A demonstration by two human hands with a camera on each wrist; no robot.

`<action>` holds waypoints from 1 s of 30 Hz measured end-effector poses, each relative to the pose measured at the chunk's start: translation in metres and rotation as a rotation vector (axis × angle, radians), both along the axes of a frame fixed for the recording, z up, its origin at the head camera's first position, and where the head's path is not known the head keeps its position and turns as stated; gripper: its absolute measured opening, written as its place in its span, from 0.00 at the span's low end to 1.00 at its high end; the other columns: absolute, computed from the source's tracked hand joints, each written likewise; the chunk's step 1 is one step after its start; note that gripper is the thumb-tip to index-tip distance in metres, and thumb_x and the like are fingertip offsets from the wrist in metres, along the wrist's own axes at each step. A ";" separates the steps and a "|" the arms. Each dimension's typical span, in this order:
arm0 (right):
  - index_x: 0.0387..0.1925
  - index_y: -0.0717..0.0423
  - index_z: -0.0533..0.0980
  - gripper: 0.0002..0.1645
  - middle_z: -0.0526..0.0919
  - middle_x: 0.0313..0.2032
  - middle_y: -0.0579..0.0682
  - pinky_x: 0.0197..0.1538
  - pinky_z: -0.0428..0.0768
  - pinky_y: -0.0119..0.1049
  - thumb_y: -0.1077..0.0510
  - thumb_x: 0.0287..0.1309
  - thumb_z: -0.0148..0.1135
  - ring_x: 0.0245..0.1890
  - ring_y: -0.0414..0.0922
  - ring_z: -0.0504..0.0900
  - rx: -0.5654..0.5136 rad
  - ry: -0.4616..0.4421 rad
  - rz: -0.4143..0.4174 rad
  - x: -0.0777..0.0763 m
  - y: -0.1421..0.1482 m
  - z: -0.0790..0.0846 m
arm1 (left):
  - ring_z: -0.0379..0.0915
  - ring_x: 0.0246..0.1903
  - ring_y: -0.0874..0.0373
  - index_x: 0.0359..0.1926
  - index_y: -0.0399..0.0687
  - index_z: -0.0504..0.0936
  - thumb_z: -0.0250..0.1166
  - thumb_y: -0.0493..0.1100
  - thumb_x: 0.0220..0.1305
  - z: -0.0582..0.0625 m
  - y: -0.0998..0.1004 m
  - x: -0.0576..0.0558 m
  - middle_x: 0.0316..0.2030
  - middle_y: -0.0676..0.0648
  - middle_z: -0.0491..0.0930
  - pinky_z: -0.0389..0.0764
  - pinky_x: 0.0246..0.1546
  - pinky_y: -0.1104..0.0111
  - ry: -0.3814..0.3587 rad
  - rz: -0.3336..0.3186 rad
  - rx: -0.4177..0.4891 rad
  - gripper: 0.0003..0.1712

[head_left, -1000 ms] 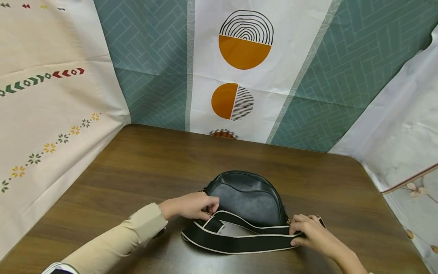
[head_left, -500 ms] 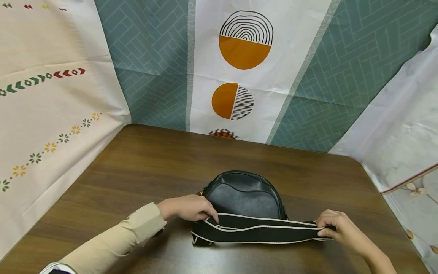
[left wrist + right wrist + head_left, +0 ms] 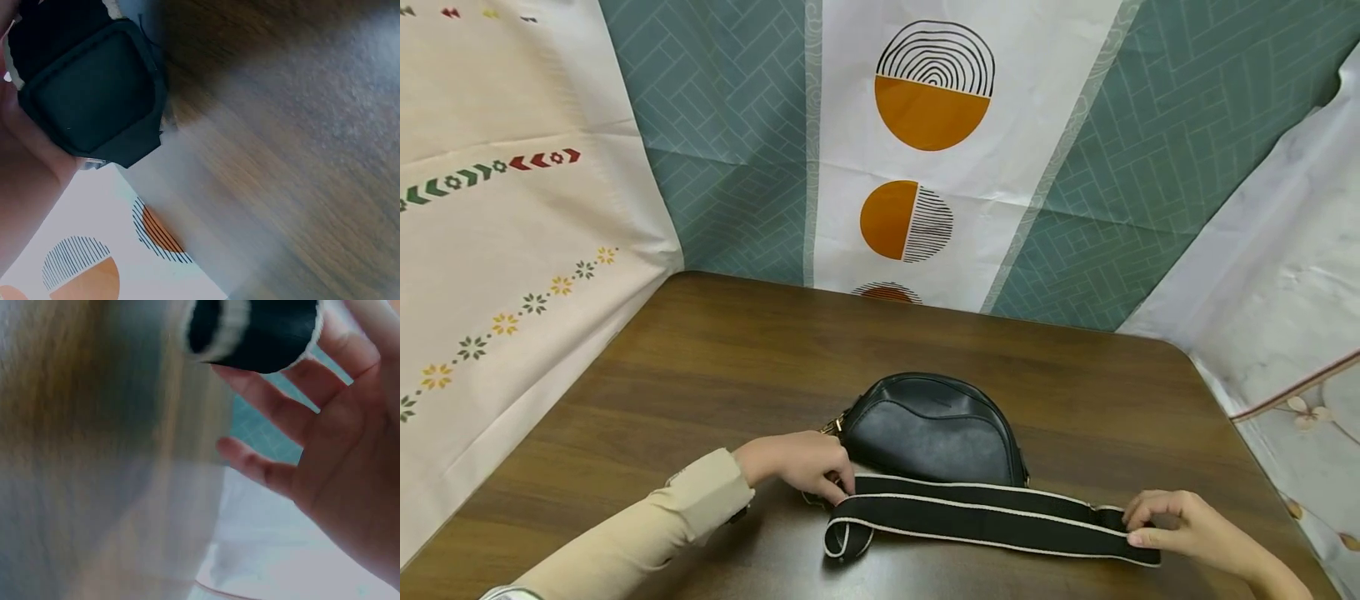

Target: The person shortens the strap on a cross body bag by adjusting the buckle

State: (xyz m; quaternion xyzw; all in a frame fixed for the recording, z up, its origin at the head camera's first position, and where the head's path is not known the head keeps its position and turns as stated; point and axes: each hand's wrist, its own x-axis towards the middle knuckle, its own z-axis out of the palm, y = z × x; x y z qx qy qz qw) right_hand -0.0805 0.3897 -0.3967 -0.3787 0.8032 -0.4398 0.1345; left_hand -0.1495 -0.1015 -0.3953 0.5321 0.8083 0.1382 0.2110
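A black half-round shoulder bag (image 3: 936, 437) lies on the table in the head view. Its wide black strap (image 3: 981, 517) with white edging runs in front of it, folded in two lengths, with a loop curling at the left. My left hand (image 3: 805, 462) pinches the strap at its left part, just left of the bag's lower edge. At the far right, the strap's folded end is pinched by my right hand (image 3: 1187, 529). The left wrist view has a black leather piece (image 3: 94, 94) beside the left hand. The right wrist view has the strap (image 3: 275, 331) bent between the fingers.
The brown wooden table (image 3: 737, 358) stretches behind and to both sides of the bag. A patterned cloth (image 3: 730, 167) hangs along the back edge. White cloths (image 3: 512, 233) border the left and right sides. A gold clasp (image 3: 832, 427) shows at the bag's left end.
My right hand has moved right and nearer to me, drawing the folded strap out longer. My left hand has shifted slightly left. The bag stays in place.
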 end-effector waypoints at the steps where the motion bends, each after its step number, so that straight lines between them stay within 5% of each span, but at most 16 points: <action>1: 0.33 0.56 0.78 0.20 0.78 0.38 0.52 0.39 0.74 0.29 0.80 0.51 0.48 0.40 0.39 0.76 -0.018 -0.021 0.005 0.000 -0.002 0.000 | 0.58 0.17 0.77 0.25 0.56 0.82 0.61 0.44 0.55 0.000 -0.001 0.001 0.16 0.66 0.69 0.63 0.20 0.82 -0.003 0.007 -0.006 0.05; 5: 0.41 0.64 0.76 0.20 0.77 0.42 0.55 0.39 0.75 0.29 0.81 0.53 0.44 0.42 0.40 0.76 -0.081 -0.070 0.008 0.000 -0.015 -0.001 | 0.57 0.15 0.73 0.15 0.54 0.74 0.60 0.43 0.56 0.002 -0.003 0.007 0.14 0.65 0.65 0.62 0.18 0.80 0.009 0.064 -0.038 0.14; 11: 0.59 0.63 0.62 0.31 0.71 0.54 0.41 0.39 0.73 0.28 0.73 0.51 0.56 0.45 0.35 0.72 -0.016 -0.143 0.062 0.002 -0.030 -0.009 | 0.50 0.12 0.70 0.10 0.55 0.65 0.62 0.43 0.49 0.006 -0.008 0.013 0.10 0.64 0.56 0.54 0.13 0.78 0.026 0.088 -0.081 0.18; 15: 0.57 0.62 0.66 0.27 0.74 0.49 0.42 0.37 0.74 0.29 0.73 0.54 0.53 0.43 0.35 0.74 0.002 -0.233 0.145 0.003 -0.034 -0.015 | 0.44 0.11 0.70 0.08 0.56 0.60 0.61 0.41 0.46 0.011 -0.012 0.016 0.08 0.62 0.51 0.49 0.13 0.76 0.072 0.102 -0.119 0.20; 20: 0.52 0.60 0.71 0.22 0.77 0.43 0.47 0.35 0.74 0.32 0.74 0.56 0.48 0.39 0.38 0.74 -0.006 -0.296 0.181 0.009 -0.041 -0.016 | 0.44 0.13 0.68 0.08 0.56 0.59 0.61 0.44 0.47 0.014 -0.018 0.020 0.08 0.62 0.48 0.53 0.22 0.75 0.141 0.105 -0.139 0.21; 24: 0.51 0.59 0.72 0.23 0.75 0.47 0.50 0.38 0.73 0.32 0.76 0.56 0.47 0.43 0.41 0.72 -0.037 -0.231 0.267 0.013 -0.060 -0.019 | 0.45 0.15 0.68 0.09 0.55 0.62 0.61 0.44 0.47 0.011 -0.022 0.019 0.10 0.63 0.51 0.55 0.30 0.72 0.129 0.078 -0.082 0.19; 30: 0.51 0.62 0.73 0.29 0.76 0.46 0.53 0.31 0.70 0.29 0.83 0.47 0.49 0.35 0.41 0.69 -0.121 -0.013 0.346 0.016 -0.077 -0.031 | 0.49 0.17 0.69 0.10 0.53 0.66 0.60 0.34 0.40 0.010 -0.026 0.019 0.14 0.63 0.58 0.60 0.35 0.71 0.142 0.001 -0.023 0.14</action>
